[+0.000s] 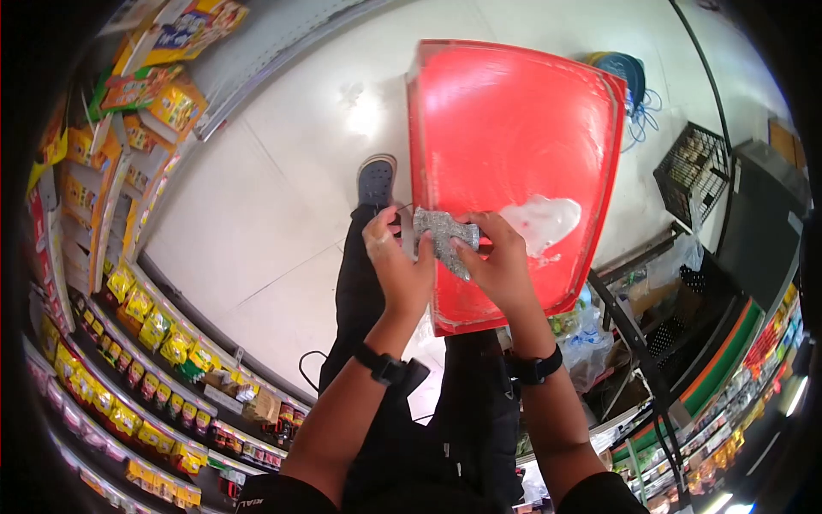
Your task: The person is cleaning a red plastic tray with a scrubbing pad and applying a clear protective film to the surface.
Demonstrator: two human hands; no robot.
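Note:
A grey, shiny scouring pad (pixel 447 238) is held between my two hands over the near left part of a red panel (pixel 514 120). My right hand (pixel 497 261) pinches the pad's right end with thumb and fingers. At its left side, my left hand (pixel 398 261) has its thumb against the pad, and its other fingers are spread and curved. White foam (pixel 548 224) lies on the red surface to the right of the pad. Wet streaks show across the panel.
Shelves of yellow packets (pixel 158 325) line the left side. A blue shoe (pixel 377 180) stands on the pale floor (pixel 282 171). Beyond the panel's far right corner is a round blue object (pixel 621 73) with cord. A black crate (pixel 692 171) and plastic bags (pixel 591 343) are on the right.

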